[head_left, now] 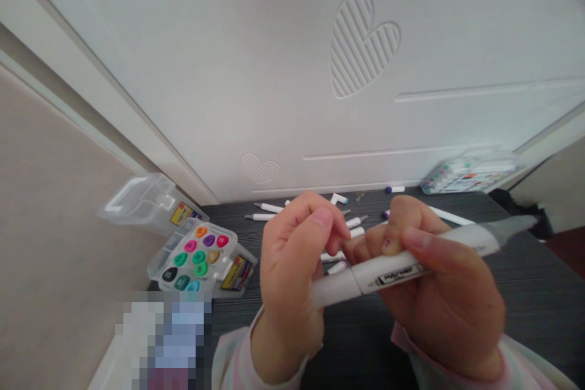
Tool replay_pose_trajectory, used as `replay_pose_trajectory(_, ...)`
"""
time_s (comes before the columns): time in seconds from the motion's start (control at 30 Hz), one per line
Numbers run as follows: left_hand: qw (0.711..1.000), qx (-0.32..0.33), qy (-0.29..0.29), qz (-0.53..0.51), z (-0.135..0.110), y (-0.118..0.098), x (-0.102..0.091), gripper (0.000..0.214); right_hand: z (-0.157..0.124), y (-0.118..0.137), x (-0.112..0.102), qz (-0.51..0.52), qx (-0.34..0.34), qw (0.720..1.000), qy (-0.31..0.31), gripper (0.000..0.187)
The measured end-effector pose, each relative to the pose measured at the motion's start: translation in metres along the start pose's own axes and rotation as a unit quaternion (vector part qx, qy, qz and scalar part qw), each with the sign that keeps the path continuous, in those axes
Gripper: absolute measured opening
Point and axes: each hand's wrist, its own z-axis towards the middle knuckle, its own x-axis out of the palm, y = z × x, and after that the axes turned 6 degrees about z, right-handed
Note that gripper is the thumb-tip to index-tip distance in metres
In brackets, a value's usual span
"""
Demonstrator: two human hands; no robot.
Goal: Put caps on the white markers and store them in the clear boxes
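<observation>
Marker [388, 275]: held up above the table [530, 292], between and across both hands, slanting in view with its left end lower and its grey tapered end higher at far right. White barrel, dark lettering on the side, ring seam nearer the left end.

Right hand [441, 286]: grasping the marker. Thumb lies over the barrel, fingers curled on its far side; the grey end sticks out well past the hand.

Left hand [295, 268]: fingers bent inward, thumb folded beside them. The marker's left end meets the base of the palm; cannot tell whether this hand grips it or only touches it. The fingertips of both hands come close together above the barrel.

Sleeves [237, 362]: pale, striped, at both wrists.

Behind the hands, on the table: several white pens [262, 217] scattered loose, some partly hidden by the left hand. 1 short purple-ended piece [395, 189] lies near the door [292, 73]; 1 thin white pen [452, 215] lies just beyond the right hand.

Left of the left hand, apart from it: clear case [222, 268] filled with round colored ends, among them orange, red, pink, green and black. Clear box [141, 195] just behind it.

Far right: 2nd case [479, 173] by the door, contents blurred. Door is white, 2 ribbed hearts [361, 42] in relief.
</observation>
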Motion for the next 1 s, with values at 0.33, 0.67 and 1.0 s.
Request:
replay_pose_trajectory(0.33,0.989,-0.047,0.022,0.140,0.005,0.001,-0.005,0.032,0.019,0.002,-0.020,-0.116,0.013,0.993,-0.023,0.028)
replay_pose_trajectory(0.67,0.965,-0.009,0.026,0.259,-0.001,-0.008,-0.001,0.015,0.016,0.016,-0.016,-0.175,-0.043,0.983,0.045,0.036)
replay_pose_trajectory(1.0,0.991,0.075,-0.058,0.092,-0.009,-0.013,-0.004,0.011,-0.033,-0.014,-0.071,-0.633,0.024,0.750,0.190,0.020)
